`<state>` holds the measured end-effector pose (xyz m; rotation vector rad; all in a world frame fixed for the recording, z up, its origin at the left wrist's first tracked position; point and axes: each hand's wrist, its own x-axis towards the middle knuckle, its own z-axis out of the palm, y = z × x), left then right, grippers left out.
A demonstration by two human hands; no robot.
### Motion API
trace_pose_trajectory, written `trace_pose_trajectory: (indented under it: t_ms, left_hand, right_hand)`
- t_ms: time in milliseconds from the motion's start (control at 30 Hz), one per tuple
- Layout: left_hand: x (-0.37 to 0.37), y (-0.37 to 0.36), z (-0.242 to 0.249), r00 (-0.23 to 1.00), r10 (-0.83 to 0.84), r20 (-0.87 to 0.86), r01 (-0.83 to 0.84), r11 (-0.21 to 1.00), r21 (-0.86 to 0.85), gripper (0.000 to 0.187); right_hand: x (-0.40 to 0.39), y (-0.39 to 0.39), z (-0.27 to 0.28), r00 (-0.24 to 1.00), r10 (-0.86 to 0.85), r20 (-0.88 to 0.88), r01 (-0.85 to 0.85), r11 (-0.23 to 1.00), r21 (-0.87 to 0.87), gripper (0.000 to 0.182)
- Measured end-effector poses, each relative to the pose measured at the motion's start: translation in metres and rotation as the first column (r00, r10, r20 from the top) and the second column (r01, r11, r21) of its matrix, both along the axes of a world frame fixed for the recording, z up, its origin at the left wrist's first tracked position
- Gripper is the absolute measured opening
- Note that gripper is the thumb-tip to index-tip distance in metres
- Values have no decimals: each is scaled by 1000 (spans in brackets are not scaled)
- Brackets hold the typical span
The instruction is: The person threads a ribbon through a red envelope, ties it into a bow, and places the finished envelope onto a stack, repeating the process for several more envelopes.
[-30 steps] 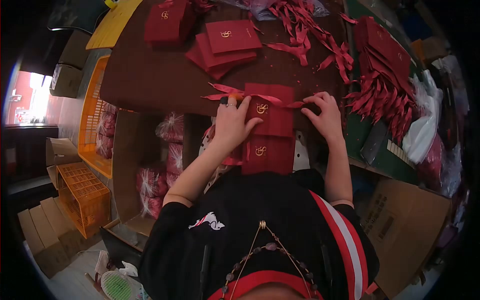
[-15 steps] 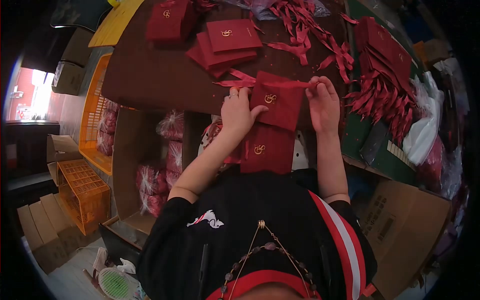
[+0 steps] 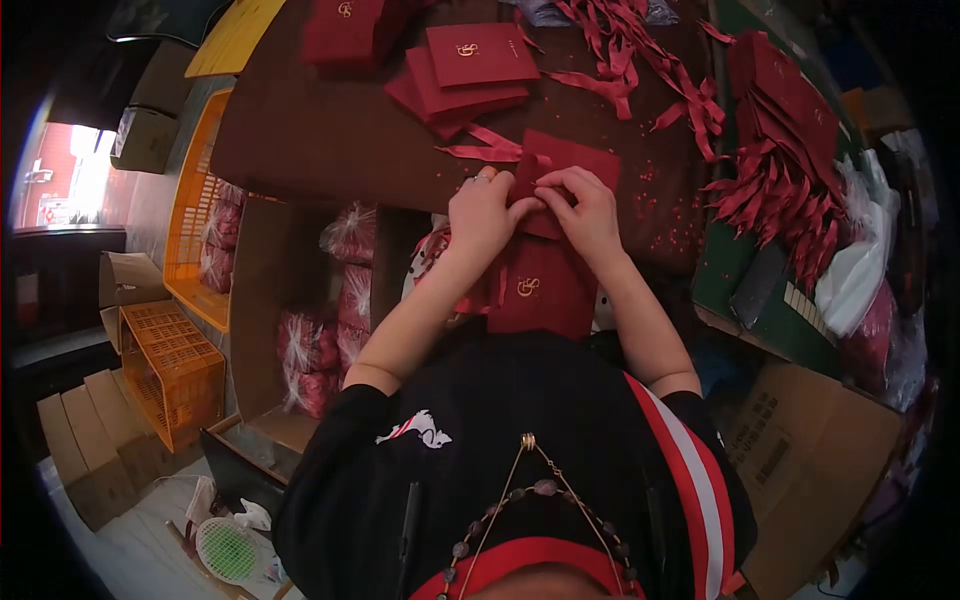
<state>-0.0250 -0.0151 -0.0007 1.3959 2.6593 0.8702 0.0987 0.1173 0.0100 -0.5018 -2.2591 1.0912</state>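
A red card-like pouch [image 3: 592, 160] lies at the near edge of the brown-covered table. My left hand [image 3: 484, 212] is closed on its ribbon at the left side, a loose ribbon end [image 3: 480, 146] trailing beyond the fingers. My right hand [image 3: 585, 212] pinches the same ribbon over the middle of the pouch, close to my left fingertips. Fingers hide part of the ribbon. Nearer my body, a second red pouch with gold print [image 3: 545, 290] lies partly under the first.
Stacked red pouches [image 3: 482, 55] lie farther back, beside loose red ribbons [image 3: 612, 75]. Ribboned pouches [image 3: 790, 120] are piled on a green surface at right. An orange crate [image 3: 185, 215] and a cardboard box [image 3: 262, 300] with bagged red items stand at left.
My right hand has moved left from the pouch's right side to its middle, bringing the ribbon end across. My hands are now close together. The view has shifted slightly.
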Motion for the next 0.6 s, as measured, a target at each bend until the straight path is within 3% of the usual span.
trace_pose_trajectory:
  t_ms: [67,133,233,400,600]
  left_hand:
    - [-8,-7,1,998,-57,30,55,997,46,39]
    - [-14,-14,5,965,-169,198,159,985,68,36]
    - [-14,-16,12,946,-170,278,162,985,52,39]
    - [-8,-16,6,955,-149,256,120,985,125,38]
    - [0,-17,10,958,-105,268,78,991,109,37]
  right_hand:
    - [-1,1,-5,1000,-7,11,6,998,56,13]
    - [-1,1,-5,999,-19,25,16,993,116,12]
    - [-3,-4,-3,1000,10,2,-11,990,144,12]
    - [-1,-13,-2,999,41,11,-43,947,318,8]
    - [-2,-18,-1,998,46,48,-60,930,361,8]
